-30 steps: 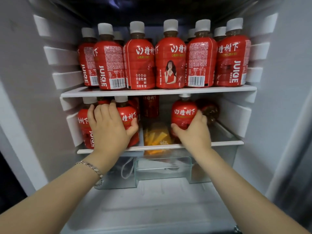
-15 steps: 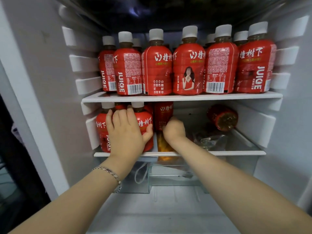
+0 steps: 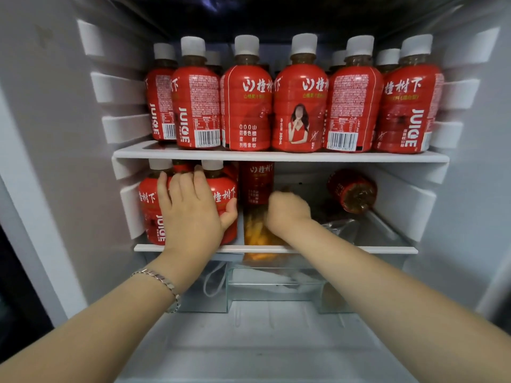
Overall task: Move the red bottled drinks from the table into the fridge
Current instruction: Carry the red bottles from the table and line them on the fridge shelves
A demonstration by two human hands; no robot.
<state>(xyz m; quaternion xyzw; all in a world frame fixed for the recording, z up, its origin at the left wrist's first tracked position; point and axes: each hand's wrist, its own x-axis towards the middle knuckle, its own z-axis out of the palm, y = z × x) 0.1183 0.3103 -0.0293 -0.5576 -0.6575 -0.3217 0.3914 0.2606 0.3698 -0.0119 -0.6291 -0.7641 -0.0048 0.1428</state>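
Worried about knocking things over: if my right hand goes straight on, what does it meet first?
Probably the upright red bottle at the back of the lower shelf, just beyond the right hand; depth is unclear.

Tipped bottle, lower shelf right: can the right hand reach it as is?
Probably yes. The right hand is inside above the lower shelf, and the tipped bottle lies to its right with open space between them. Only a clear plastic bag lies low nearby.
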